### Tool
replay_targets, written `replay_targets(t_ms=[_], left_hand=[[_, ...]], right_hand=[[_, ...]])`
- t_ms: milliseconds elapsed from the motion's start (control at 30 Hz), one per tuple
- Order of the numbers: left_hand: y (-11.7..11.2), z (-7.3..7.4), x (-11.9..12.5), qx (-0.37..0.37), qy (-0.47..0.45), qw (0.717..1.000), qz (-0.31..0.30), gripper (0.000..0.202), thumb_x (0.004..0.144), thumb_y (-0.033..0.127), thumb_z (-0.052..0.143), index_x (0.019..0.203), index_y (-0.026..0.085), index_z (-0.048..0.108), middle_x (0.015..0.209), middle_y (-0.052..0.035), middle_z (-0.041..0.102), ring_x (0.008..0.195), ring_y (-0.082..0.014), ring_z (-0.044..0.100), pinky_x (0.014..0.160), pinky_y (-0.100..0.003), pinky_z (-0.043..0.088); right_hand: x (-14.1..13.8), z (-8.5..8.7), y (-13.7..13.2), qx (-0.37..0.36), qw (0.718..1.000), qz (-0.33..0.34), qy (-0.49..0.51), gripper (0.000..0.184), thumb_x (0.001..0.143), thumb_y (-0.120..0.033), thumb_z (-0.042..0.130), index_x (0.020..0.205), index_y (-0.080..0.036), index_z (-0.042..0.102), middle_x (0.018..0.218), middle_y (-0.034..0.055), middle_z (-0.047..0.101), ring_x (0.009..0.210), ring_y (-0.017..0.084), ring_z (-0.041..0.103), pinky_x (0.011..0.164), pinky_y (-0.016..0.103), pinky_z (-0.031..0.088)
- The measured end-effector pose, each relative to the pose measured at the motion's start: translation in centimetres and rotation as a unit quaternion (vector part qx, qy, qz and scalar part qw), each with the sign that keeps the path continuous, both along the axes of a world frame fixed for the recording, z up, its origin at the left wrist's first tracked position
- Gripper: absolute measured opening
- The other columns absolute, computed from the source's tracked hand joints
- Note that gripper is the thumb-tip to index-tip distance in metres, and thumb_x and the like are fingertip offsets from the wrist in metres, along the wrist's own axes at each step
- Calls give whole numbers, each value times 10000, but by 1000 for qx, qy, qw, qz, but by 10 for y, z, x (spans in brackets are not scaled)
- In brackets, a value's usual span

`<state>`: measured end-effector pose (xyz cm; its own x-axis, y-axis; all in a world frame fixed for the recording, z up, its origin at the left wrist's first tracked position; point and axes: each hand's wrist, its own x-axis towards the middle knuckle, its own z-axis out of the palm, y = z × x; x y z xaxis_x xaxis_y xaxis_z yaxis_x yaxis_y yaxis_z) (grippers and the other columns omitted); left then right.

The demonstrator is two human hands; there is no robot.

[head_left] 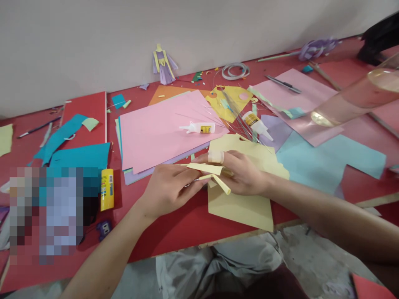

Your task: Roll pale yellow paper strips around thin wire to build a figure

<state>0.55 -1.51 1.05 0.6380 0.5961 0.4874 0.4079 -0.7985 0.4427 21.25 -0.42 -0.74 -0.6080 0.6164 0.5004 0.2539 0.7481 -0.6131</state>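
Both my hands meet over the table near its front edge, pinching a pale yellow paper piece [205, 167] that looks folded, with a thin rolled end [222, 185] sticking out toward me. My left hand [171, 185] grips it from the left, fingers closed. From the other side my right hand [241, 172] is closed on it too; a whitish wrap [216, 157] circles one finger. Under the hands lies a large pale yellow sheet [240, 207] with cut edges. Just beyond, a small white glue bottle [199, 128] rests on pink sheets [156, 133].
A second glue bottle [257, 124] lies beside thin wires. A yellow glue stick [107, 189] is at left. A paper figure [163, 64] leans on the wall. A cutter knife [283, 84] lies on pink paper. A clear bottle [352, 95] juts in from the right.
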Motion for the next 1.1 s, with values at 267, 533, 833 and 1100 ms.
replay_targets(t_ms=[267,533,833,1100], left_hand=[[-1,5,-1,-269,5,963,26,433,971,326,487,581,150,555,497,54,584,485,-40,549,539,-148,394],[-1,4,1,-365,-38,930,20,373,966,366,481,702,156,640,472,50,572,522,-59,584,579,-147,451],[0,5,2,-419,-49,906,27,371,954,384,490,749,147,689,466,30,591,473,-76,569,657,-198,517],[0,4,2,-414,-57,909,16,372,961,379,484,745,152,685,446,31,575,479,-86,584,659,-213,542]], right_hand=[[-2,-4,-1,-43,998,-44,-4,140,928,-238,502,1048,-188,554,738,3,674,614,120,616,573,217,450],[-2,-3,0,-93,994,-57,-8,129,927,-266,508,869,-154,536,704,32,635,605,137,601,549,252,457],[-2,-7,1,-128,990,-58,17,209,929,-333,513,805,-165,522,648,0,577,556,110,527,492,242,407],[-2,-6,2,-128,990,-45,38,179,911,-293,553,792,-161,530,664,-12,548,571,98,509,514,229,417]])
